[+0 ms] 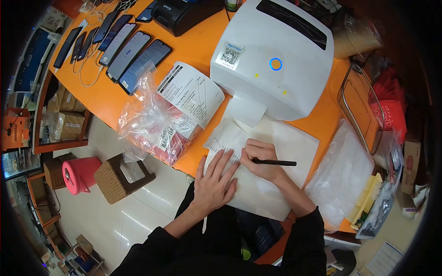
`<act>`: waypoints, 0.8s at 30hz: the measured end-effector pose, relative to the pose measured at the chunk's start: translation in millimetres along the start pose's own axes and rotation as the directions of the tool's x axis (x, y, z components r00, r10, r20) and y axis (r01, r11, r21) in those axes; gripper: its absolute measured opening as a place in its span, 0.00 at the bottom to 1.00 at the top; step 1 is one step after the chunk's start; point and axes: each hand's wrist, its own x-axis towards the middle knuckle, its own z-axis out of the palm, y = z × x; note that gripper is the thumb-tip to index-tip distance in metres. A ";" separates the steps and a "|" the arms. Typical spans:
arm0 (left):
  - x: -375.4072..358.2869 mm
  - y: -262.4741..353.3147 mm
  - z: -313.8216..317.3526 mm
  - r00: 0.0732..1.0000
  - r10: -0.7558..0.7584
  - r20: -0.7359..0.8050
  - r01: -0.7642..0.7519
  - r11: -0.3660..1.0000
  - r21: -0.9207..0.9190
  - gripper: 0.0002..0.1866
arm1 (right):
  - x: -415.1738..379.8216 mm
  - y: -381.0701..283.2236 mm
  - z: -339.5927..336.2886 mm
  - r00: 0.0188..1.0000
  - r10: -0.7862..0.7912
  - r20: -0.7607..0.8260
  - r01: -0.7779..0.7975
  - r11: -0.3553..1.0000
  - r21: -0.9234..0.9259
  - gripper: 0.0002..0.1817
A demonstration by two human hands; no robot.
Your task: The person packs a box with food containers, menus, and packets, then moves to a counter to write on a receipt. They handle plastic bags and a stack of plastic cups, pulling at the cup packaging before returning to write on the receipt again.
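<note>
A black pen (pixel 276 162) is gripped in my right hand (pixel 261 161), its back end pointing right and its tip hidden behind the fingers. Beneath both hands lies a large pale sheet of paper (pixel 294 142). My left hand (pixel 215 178) rests flat on a printed paper slip (pixel 228 138), fingers stretched out and spread. Just above the slip, a blank white strip (pixel 244 109) hangs from the front of the white Xprinter label printer (pixel 290 50). To the left sits a knotted clear plastic bag (pixel 147 119) with pink contents, a printed label (pixel 191 92) against it.
Several phones (pixel 131 53) lie at the upper left among white cables. A black device (pixel 184 16) stands behind them. On the right are a wire mesh basket (pixel 361 108) and clear plastic bags (pixel 343 177). A pink bucket (pixel 82 175) and woven stool (pixel 113 179) stand on the floor.
</note>
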 end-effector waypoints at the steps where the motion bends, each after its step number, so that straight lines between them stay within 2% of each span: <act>1: 0.1 0.1 -0.3 1.000 0.002 -0.002 -0.002 1.000 0.003 0.21 | 0.0 -0.6 -0.6 1.000 0.009 -0.016 -0.009 1.000 0.015 0.17; 6: -0.1 0.6 -0.9 1.000 -0.014 0.014 0.014 1.000 0.026 0.22 | -0.7 0.9 -0.6 1.000 -0.006 -0.024 0.005 1.000 -0.013 0.16; 8: 0.4 1.4 -0.3 1.000 -0.013 0.012 0.013 1.000 0.029 0.22 | -2.6 2.2 -3.3 0.999 0.015 0.043 -0.014 1.000 -0.021 0.10; 12: 0.1 1.7 0.0 1.000 -0.022 0.004 0.022 1.000 0.021 0.21 | 1.4 2.9 -1.2 1.000 -0.011 -0.021 0.011 1.000 -0.018 0.16; 15: 0.5 1.7 0.2 1.000 -0.014 0.006 0.014 1.000 0.018 0.21 | 0.0 11.1 -4.5 0.999 0.044 -0.030 -0.041 0.997 0.072 0.17; 18: -0.6 1.0 -0.4 1.000 -0.008 0.000 0.008 1.000 0.018 0.20 | -2.1 16.4 -2.7 0.960 0.266 -0.085 -0.211 0.891 0.403 0.17; 19: -0.8 0.7 -0.4 1.000 -0.001 -0.004 0.001 1.000 0.017 0.20 | -1.2 14.8 -2.3 0.962 0.256 -0.096 -0.200 0.897 0.395 0.17; 21: -2.0 0.3 -0.1 1.000 0.010 -0.022 -0.010 1.000 0.016 0.19 | 2.4 7.0 -1.3 0.930 0.362 -0.057 -0.287 0.817 0.500 0.15; 22: -2.0 0.3 0.5 1.000 0.011 -0.029 -0.011 1.000 0.014 0.19 | 0.3 12.0 -1.1 0.946 0.323 -0.025 -0.266 0.819 0.508 0.17; 24: -3.3 0.5 2.1 0.997 0.047 -0.056 -0.046 0.999 0.023 0.19 | -3.3 22.3 4.1 0.957 0.276 -0.086 -0.156 0.743 0.651 0.22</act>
